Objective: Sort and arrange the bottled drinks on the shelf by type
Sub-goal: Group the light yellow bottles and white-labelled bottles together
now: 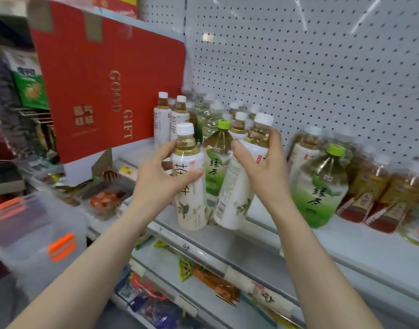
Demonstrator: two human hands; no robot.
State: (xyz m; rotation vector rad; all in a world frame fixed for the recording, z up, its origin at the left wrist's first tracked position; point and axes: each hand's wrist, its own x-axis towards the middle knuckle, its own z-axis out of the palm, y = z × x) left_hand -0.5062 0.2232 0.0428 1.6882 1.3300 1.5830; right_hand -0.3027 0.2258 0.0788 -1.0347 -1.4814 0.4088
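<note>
Red gift box point(104, 91): leaning at the far left of the shelf point(263, 236), gold lettering running down its side.

Two white-capped tea bottles point(170, 117): standing upright just beside the box, toward the back.

Left hand point(161, 176): gripping a white-labelled tea bottle point(190, 181) around its middle, thumb across the front, and holding it upright above the shelf's front edge.

Green tea bottle point(215, 160) (green cap, green label): standing on the shelf between the two held bottles, partly hidden by them.

Right hand point(263, 167): clasping a second white-labelled bottle point(241, 184) near its shoulder and tilting it, cap leaning right, base pointing toward the left-hand bottle (barcode facing the camera).

Large green tea bottle point(320, 186): standing right of the right hand, with another white-capped bottle point(303, 148) just behind it.

Brown drink bottles point(374, 193): sitting in a row at the far right, blurred.
</note>
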